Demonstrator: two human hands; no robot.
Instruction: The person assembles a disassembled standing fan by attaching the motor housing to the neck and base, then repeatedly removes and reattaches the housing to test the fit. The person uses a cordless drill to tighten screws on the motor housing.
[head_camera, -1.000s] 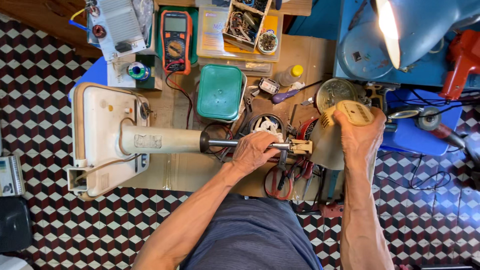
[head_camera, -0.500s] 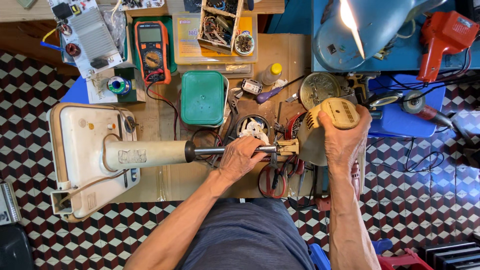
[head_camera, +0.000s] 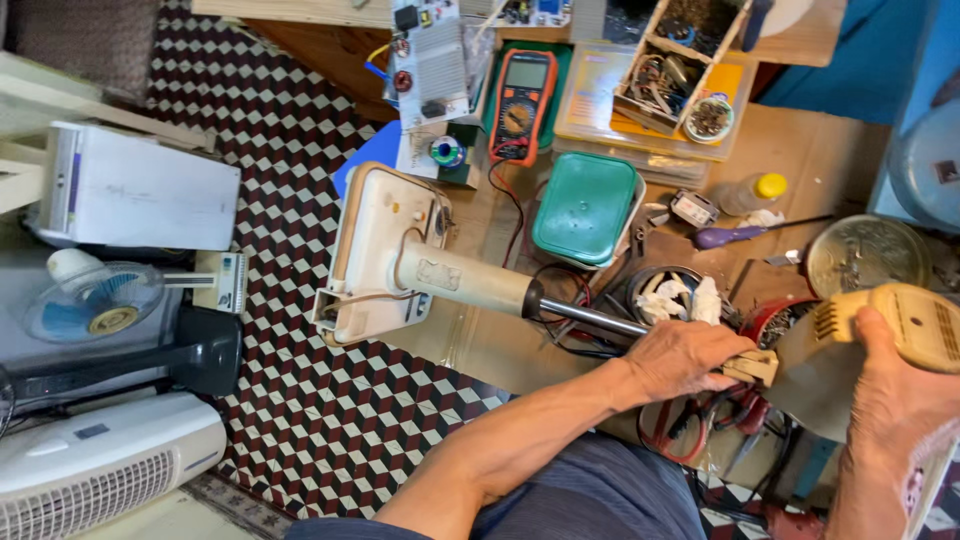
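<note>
Left grip: the left hand (head_camera: 685, 360) is clenched around the near end of the metal pole (head_camera: 590, 318), just where a beige joint (head_camera: 752, 368) sticks out past the fingers.
Right grip: the right hand (head_camera: 895, 405) is grasping the beige motor housing (head_camera: 905, 325) from the near side, thumb up against its vented end.
Fan stand: the pole runs left and far into a cream column (head_camera: 465, 278), which joins the cream base (head_camera: 380, 255); the base lies tipped at the left edge of the surface (head_camera: 820, 150), partly over the checkered floor (head_camera: 300, 400).
Around the hands: red-handled pliers (head_camera: 700, 425) lie near the left hand; a round tin with white rags (head_camera: 675, 295) sits just beyond it.
Farther off: a green box (head_camera: 585, 208), a multimeter (head_camera: 522, 105), a purple screwdriver (head_camera: 735, 235), a tray of parts (head_camera: 680, 75).
Far left: a small fan (head_camera: 95, 305) and white heater (head_camera: 100, 465) on the floor.
</note>
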